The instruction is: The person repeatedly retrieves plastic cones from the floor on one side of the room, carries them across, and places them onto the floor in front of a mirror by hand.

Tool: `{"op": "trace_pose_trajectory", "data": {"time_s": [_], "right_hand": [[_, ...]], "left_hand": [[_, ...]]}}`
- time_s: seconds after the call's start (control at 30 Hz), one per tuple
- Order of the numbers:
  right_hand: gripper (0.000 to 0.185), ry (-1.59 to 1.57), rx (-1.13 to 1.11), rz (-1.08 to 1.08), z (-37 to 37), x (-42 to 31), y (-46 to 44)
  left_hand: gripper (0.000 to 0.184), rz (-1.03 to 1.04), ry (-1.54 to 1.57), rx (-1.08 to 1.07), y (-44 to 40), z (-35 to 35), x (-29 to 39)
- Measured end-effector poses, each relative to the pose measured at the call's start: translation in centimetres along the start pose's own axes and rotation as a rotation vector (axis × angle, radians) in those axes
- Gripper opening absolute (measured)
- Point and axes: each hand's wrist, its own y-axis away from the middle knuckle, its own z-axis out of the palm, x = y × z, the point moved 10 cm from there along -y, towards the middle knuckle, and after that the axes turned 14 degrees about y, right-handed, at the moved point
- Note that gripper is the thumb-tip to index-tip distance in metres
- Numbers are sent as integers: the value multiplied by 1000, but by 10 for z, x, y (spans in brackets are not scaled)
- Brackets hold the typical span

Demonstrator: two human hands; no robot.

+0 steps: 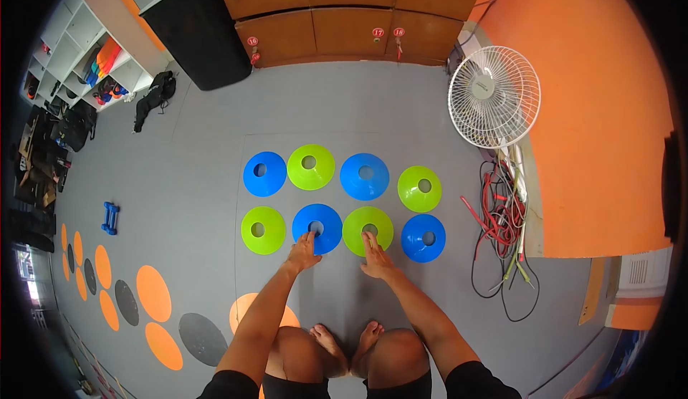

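Several blue and green disc cones lie on the grey floor in two rows of alternating colours. In the near row, my left hand (304, 251) is at the near side of a blue disc cone (329, 221), its fingertips by the centre hole. My right hand (375, 257) reaches the green disc cone (381, 220) beside it, fingers together at the hole's near edge. Both hands look closed on their cones, though the undersides are hidden. Left of these sits another green cone (252, 242); a blue cone (414, 248) is at the right end.
The far row has a blue cone (256, 184), green cone (310, 178), blue cone (364, 190) and green cone (418, 200). Right stand a white fan (494, 116) and tangled cables (494, 216). Blue dumbbells (110, 218) lie left; wooden lockers (351, 34) and a black bin (197, 37) are behind.
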Motion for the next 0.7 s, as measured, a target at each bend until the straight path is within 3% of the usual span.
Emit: {"op": "trace_pose_trajectory", "data": {"time_s": [0.07,0.13,0.23,0.33,0.43,0.53,0.7], "right_hand": [[99,52,-98,4,25,10,-5],[99,70,-103,63,32,17,-6],[98,56,-87,141,39,26,-15],[96,70,-47,112,29,28,-4],[95,63,41,68,6,25,4],[95,57,135,43,-24,16,23],[93,-49,128,77,-101,-13,82]], "left_hand": [[96,24,-86,-43,-5,24,-18],[91,144,-333,-5,3,8,18],[92,209,-238,-101,-6,34,2],[89,42,57,-116,-16,51,-25],[94,72,-80,-212,-1,64,-21],[96,197,-251,-96,24,39,9],[93,109,-84,47,88,-38,92]]}}
